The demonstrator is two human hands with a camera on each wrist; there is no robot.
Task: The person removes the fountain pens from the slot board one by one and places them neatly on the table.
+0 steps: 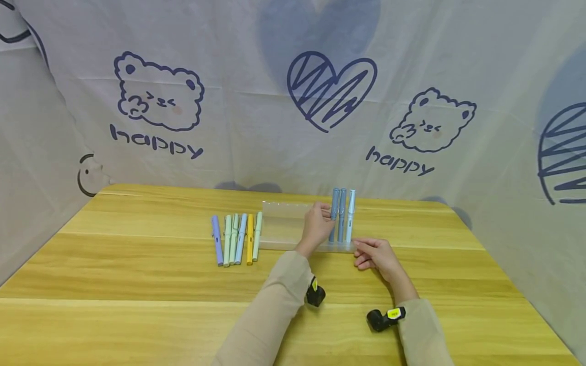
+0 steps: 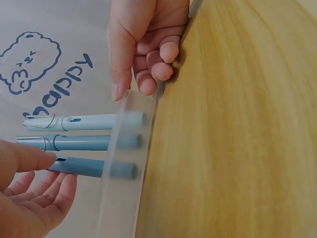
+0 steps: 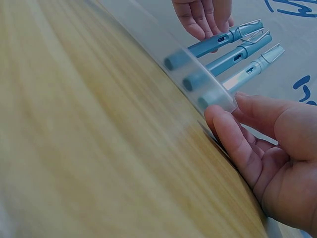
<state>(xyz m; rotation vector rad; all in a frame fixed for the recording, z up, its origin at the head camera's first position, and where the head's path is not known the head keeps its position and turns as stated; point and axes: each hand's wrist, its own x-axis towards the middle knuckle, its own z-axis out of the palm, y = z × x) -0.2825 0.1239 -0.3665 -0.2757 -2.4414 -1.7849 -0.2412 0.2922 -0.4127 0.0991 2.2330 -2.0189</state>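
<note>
Three pens stand side by side in a translucent plastic pen holder [image 1: 286, 223], their lower ends behind its front lip. Leftmost is a dark blue pen [image 2: 81, 166], which my left hand [image 1: 316, 226] pinches between thumb and fingers. Beside it come a second dark blue pen [image 1: 342, 216] and a light blue pen [image 1: 351, 216], both with wire clips up. At the holder's right end, my right hand [image 1: 377, 258] pinches the corner of the lip, as the right wrist view shows. The left part of the holder has no pens in it.
Left of the holder, a row of pens lies on the wooden table [image 1: 137, 284]: a purple pen [image 1: 217, 241], several pale green ones, a light blue one and a yellow pen [image 1: 250, 239]. A printed cloth [image 1: 247, 127] hangs behind the table.
</note>
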